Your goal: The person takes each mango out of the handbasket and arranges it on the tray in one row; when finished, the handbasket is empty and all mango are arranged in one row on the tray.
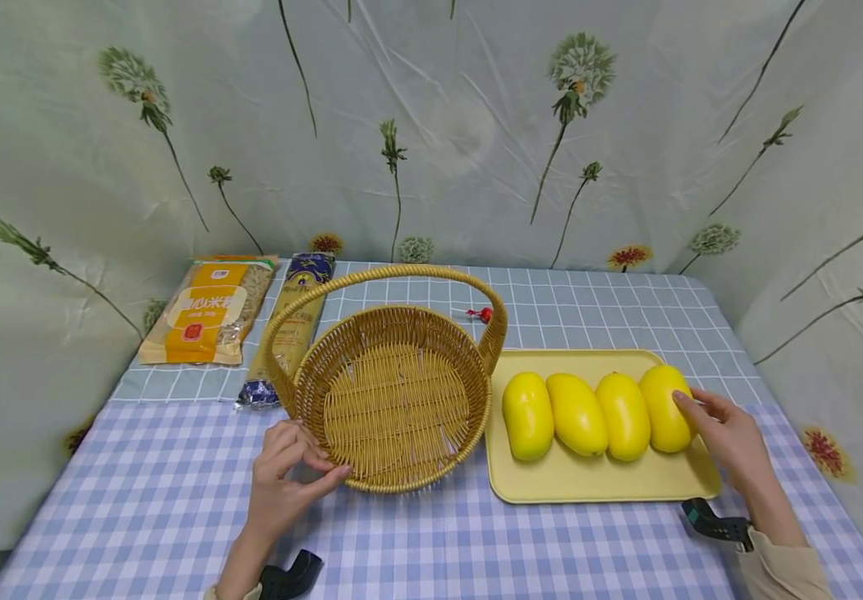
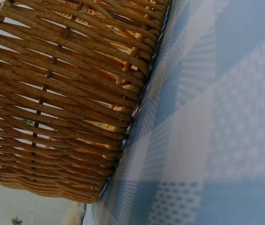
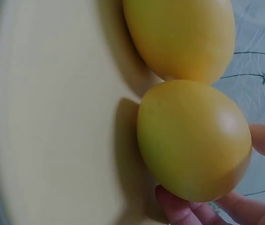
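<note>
A round woven basket [image 1: 401, 408] with a tall arched handle stands in the middle of the table. My left hand [image 1: 288, 475] pinches its rim at the front left; the left wrist view shows mostly the basket's woven side [image 2: 62, 98]. To the right, several yellow mangoes lie side by side on a pale yellow tray [image 1: 604, 487]. My right hand [image 1: 727, 437] holds the rightmost mango [image 1: 667, 408]. In the right wrist view, the thumb is on one side of that mango [image 3: 193, 140] and fingertips [image 3: 172, 206] reach under the other. It touches its neighbour [image 3: 179, 37].
Behind and left of the basket lie an orange-labelled bag of grain [image 1: 209, 312] and a long gold-and-blue packet [image 1: 296, 321]. A small red wrapped item [image 1: 482, 315] is behind the basket handle. A checked cloth [image 1: 153, 492] covers the table, with floral curtains around it.
</note>
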The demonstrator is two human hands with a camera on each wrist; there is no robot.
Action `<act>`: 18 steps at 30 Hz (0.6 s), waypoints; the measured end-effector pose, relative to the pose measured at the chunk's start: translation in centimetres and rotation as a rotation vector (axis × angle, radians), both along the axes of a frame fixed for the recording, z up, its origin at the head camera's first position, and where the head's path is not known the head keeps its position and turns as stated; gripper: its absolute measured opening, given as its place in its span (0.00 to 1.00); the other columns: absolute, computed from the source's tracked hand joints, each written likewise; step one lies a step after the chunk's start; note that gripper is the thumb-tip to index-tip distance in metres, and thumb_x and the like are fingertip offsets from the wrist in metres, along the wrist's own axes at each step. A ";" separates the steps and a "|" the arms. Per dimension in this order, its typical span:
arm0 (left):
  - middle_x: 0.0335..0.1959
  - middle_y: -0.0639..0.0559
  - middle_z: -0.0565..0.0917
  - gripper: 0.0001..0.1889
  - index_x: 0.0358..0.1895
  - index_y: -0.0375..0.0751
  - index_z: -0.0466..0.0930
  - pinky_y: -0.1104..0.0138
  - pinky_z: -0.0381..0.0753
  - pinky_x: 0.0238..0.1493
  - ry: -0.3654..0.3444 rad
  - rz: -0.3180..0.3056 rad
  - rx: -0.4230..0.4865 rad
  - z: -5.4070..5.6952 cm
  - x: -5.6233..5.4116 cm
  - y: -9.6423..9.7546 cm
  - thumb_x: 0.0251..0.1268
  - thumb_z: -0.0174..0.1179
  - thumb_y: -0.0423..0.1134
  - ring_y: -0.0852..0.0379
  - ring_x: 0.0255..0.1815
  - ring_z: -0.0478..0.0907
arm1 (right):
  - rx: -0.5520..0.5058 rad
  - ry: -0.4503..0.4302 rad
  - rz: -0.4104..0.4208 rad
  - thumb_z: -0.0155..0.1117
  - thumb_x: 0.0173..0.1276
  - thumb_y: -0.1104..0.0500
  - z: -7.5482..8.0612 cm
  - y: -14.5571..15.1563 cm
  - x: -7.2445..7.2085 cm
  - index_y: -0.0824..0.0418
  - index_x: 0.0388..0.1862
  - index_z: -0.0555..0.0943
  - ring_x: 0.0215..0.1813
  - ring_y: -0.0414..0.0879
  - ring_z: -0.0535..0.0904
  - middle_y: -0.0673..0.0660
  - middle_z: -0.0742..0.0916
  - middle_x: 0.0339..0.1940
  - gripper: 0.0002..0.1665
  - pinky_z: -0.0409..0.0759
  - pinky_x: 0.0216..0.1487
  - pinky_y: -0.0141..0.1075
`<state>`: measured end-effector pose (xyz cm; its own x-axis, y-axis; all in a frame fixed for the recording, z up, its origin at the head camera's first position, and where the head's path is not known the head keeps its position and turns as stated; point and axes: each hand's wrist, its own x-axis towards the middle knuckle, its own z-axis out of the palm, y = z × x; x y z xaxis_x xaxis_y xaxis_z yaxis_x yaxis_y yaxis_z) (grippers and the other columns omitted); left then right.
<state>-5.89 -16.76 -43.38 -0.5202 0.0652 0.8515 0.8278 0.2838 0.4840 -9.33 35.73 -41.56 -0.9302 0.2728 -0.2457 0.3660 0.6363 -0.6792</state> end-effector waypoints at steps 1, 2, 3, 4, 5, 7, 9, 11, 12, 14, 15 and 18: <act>0.20 0.54 0.74 0.17 0.17 0.41 0.76 0.68 0.61 0.48 0.001 0.001 0.000 0.0 0.0 0.0 0.50 0.73 0.44 0.56 0.29 0.67 | 0.005 0.001 0.009 0.45 0.70 0.34 0.0 0.0 0.0 0.73 0.70 0.56 0.53 0.67 0.65 0.76 0.70 0.57 0.49 0.66 0.47 0.52; 0.20 0.54 0.74 0.17 0.17 0.41 0.76 0.68 0.61 0.48 0.001 0.001 0.000 0.0 0.0 0.0 0.50 0.73 0.44 0.56 0.29 0.67 | 0.007 0.001 0.017 0.45 0.70 0.34 0.0 0.1 0.1 0.73 0.70 0.56 0.54 0.67 0.65 0.77 0.69 0.57 0.49 0.66 0.47 0.53; 0.20 0.54 0.74 0.17 0.17 0.41 0.76 0.68 0.61 0.48 0.000 0.001 0.000 0.0 0.0 0.0 0.51 0.73 0.44 0.56 0.29 0.67 | 0.009 0.003 0.024 0.45 0.71 0.34 0.0 0.1 0.1 0.74 0.70 0.56 0.53 0.67 0.65 0.77 0.69 0.58 0.48 0.66 0.47 0.53; 0.20 0.54 0.74 0.17 0.17 0.41 0.76 0.68 0.61 0.48 -0.002 0.002 -0.001 0.1 0.1 0.0 0.51 0.72 0.45 0.56 0.29 0.67 | 0.015 0.006 0.029 0.44 0.71 0.35 0.0 0.1 0.2 0.74 0.70 0.56 0.54 0.68 0.65 0.78 0.68 0.58 0.48 0.66 0.47 0.54; 0.20 0.54 0.74 0.17 0.17 0.41 0.76 0.68 0.61 0.48 -0.003 0.002 -0.002 0.1 0.1 0.0 0.51 0.72 0.45 0.56 0.29 0.67 | 0.022 0.013 0.035 0.44 0.71 0.35 0.0 0.2 0.3 0.74 0.70 0.56 0.54 0.69 0.65 0.78 0.67 0.59 0.48 0.67 0.47 0.55; 0.20 0.54 0.74 0.17 0.17 0.41 0.76 0.68 0.61 0.48 -0.005 0.005 -0.003 0.1 0.1 0.0 0.52 0.72 0.45 0.56 0.29 0.67 | 0.034 0.025 0.044 0.43 0.72 0.36 0.0 0.2 0.4 0.74 0.70 0.56 0.54 0.70 0.64 0.79 0.67 0.59 0.47 0.66 0.48 0.57; 0.20 0.54 0.74 0.17 0.17 0.41 0.76 0.68 0.61 0.48 -0.003 0.006 -0.002 0.1 0.1 0.0 0.52 0.72 0.45 0.56 0.29 0.67 | 0.047 0.037 0.044 0.43 0.72 0.37 -0.1 0.2 0.5 0.75 0.70 0.56 0.54 0.70 0.65 0.79 0.68 0.58 0.46 0.67 0.48 0.58; 0.20 0.54 0.74 0.18 0.17 0.41 0.75 0.68 0.61 0.48 0.002 0.005 -0.003 0.1 0.1 0.0 0.52 0.72 0.45 0.56 0.29 0.67 | 0.057 0.047 0.037 0.43 0.73 0.37 -0.2 0.1 0.5 0.75 0.69 0.57 0.54 0.71 0.65 0.79 0.68 0.58 0.45 0.67 0.48 0.58; 0.20 0.54 0.74 0.18 0.17 0.41 0.75 0.68 0.61 0.48 0.003 0.006 -0.003 0.1 0.1 0.0 0.52 0.72 0.46 0.56 0.29 0.67 | 0.057 0.048 0.031 0.43 0.73 0.37 -0.2 0.1 0.6 0.75 0.69 0.57 0.54 0.71 0.65 0.79 0.68 0.58 0.45 0.67 0.48 0.59; 0.20 0.54 0.74 0.18 0.17 0.41 0.75 0.68 0.61 0.48 0.007 0.005 -0.003 0.1 0.1 0.1 0.52 0.72 0.46 0.56 0.29 0.67 | 0.063 0.053 0.024 0.43 0.73 0.38 -0.3 0.1 0.6 0.75 0.69 0.57 0.53 0.71 0.66 0.79 0.68 0.58 0.45 0.67 0.48 0.59; 0.20 0.53 0.74 0.18 0.17 0.41 0.75 0.68 0.61 0.48 0.008 0.005 -0.004 0.1 0.1 0.1 0.52 0.72 0.46 0.55 0.29 0.67 | 0.065 0.056 0.019 0.43 0.73 0.38 -0.3 0.1 0.6 0.75 0.69 0.57 0.53 0.71 0.66 0.79 0.68 0.58 0.45 0.67 0.48 0.58; 0.20 0.53 0.74 0.18 0.17 0.41 0.75 0.68 0.61 0.48 0.008 0.008 -0.006 0.1 0.1 0.0 0.52 0.71 0.46 0.55 0.29 0.67 | 0.082 0.060 0.007 0.43 0.73 0.38 -0.3 0.2 0.6 0.74 0.69 0.58 0.54 0.71 0.66 0.79 0.68 0.58 0.44 0.69 0.45 0.56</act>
<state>-5.83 -16.73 -43.29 -0.5142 0.0661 0.8551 0.8291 0.2932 0.4760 -8.74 35.96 -41.88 -0.9445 0.2831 -0.1668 0.3217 0.6928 -0.6454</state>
